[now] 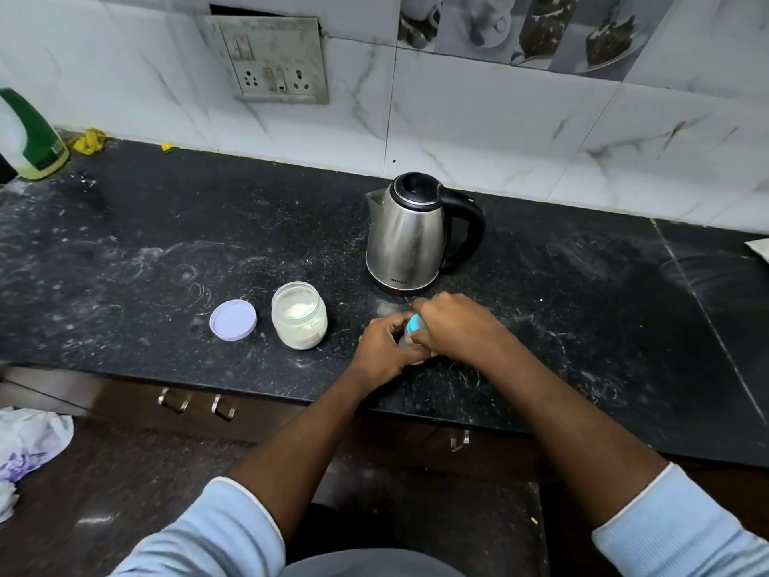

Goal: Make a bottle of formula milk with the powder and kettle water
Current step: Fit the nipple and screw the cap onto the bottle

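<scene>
Head view. Bottle [415, 326]: mostly hidden between both hands, bar blue collar; contents not made out. Left hand [385, 347]: wrapped round lower body. Right hand [453, 326]: clamped over top. Open powder jar [298, 316], loose lid [233, 325]: stood left of left hand. Kettle [410, 235]: stood just beyond right hand.

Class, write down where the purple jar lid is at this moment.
In the head view, the purple lid lies flat on the black counter, just left of the open powder jar, not touching it.

Brushed steel kettle [405, 239]; clear plastic jar [298, 316]; speckled polished stone counter [166, 251]
</scene>
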`<state>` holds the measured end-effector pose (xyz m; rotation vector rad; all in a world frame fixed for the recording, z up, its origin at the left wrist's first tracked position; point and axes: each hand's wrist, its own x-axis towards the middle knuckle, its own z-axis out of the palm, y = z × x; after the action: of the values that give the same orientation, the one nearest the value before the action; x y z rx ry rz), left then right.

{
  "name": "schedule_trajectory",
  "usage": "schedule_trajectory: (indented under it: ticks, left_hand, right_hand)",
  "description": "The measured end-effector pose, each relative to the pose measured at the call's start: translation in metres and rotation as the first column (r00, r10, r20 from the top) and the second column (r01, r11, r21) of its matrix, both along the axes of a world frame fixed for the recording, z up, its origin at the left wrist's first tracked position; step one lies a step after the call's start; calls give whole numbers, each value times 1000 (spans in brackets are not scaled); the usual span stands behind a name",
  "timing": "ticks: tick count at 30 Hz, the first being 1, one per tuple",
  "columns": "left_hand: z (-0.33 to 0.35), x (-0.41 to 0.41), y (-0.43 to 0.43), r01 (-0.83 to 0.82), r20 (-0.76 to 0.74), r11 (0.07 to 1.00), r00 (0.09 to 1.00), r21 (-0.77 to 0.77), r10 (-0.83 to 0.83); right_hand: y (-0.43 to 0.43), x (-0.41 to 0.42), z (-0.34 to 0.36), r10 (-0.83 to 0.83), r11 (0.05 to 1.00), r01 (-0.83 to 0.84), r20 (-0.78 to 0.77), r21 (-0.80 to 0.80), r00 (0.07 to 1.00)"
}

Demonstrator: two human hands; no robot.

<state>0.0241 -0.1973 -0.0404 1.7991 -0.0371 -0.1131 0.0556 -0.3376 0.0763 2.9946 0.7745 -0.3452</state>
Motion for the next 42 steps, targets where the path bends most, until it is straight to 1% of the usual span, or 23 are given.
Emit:
schedule_trajectory:
  ticks: [3,5,10,16,19,21,24,27,30,34,35,36,37,38,39,40,41,42]
  left_hand:
    - [1,0,1,1,-22,1000,1000,-6,-2]
    - [3,-2,1,2,-16,1000,1000,-13,-2]
    - [4,-3,-3,-29,16,1000,999,12,29]
    - [0,-3,-6,-62,36,998,997,25,61]
    - [-2,-2,-5,-52,32,999,998,13,51]
    - [-1,-1,-3,-38,10,999,999,10,38]
    - [-1,1,1,-15,-1,1000,1000,-15,14]
    - [-2,2,1,-9,-11,1000,1000,-4,9]
    - [-4,2,1,-14,-20,1000,1000,14,14]
    - [-3,0,-1,-24,-3,1000,1000,20,24]
    - [-3,0,-1,-25,-5,1000,1000,17,25]
    - [-3,0,-1,-26,-8,1000,1000,12,26]
    - [-4,-1,-2,-26,-6,1000,1000,10,26]
    - [-5,-1,-1,-27,-2,999,1000,20,27]
    - [-6,-1,-1,-29,-1,999,1000,37,29]
    - [-7,0,-1,-28,-4,998,1000,51,28]
    - [-7,0,-1,-26,-7,998,1000,60,26]
    - [-7,0,0,-20,-9,997,1000,70,21]
  right_hand:
    - [-8,4,3,70,997,-67,-95,32,993]
    - [-9,6,3,84,996,-79,-118,41,989]
    - [-8,3,-1,50,996,-44,-66,81,997]
    - [1,-6,-4,-53,998,53,10,20,999]
    - [9,-10,-3,-114,994,114,4,1,994]
    - [7,-9,3,-122,993,122,-30,-6,992]
    - [-2,-1,18,-103,993,109,-124,38,987]
    - [-2,3,24,-16,999,23,-175,38,984]
    - [1,4,16,60,998,-60,-136,-2,989]
    - [3,6,4,24,1000,-23,-78,13,997]
    - [0,7,2,19,999,-16,-90,36,996]
    - [-7,10,1,2,995,11,-122,102,992]
    - [-17,13,2,-32,976,68,-179,204,983]
    - [-31,16,5,-76,936,154,-246,317,966]
    - [-46,18,7,-137,875,250,-283,415,949]
    - [-64,20,6,-224,807,340,-282,484,933]
    - [-81,22,1,-317,757,405,-253,512,914]
    - [-97,23,-6,-399,744,456,-223,488,889]
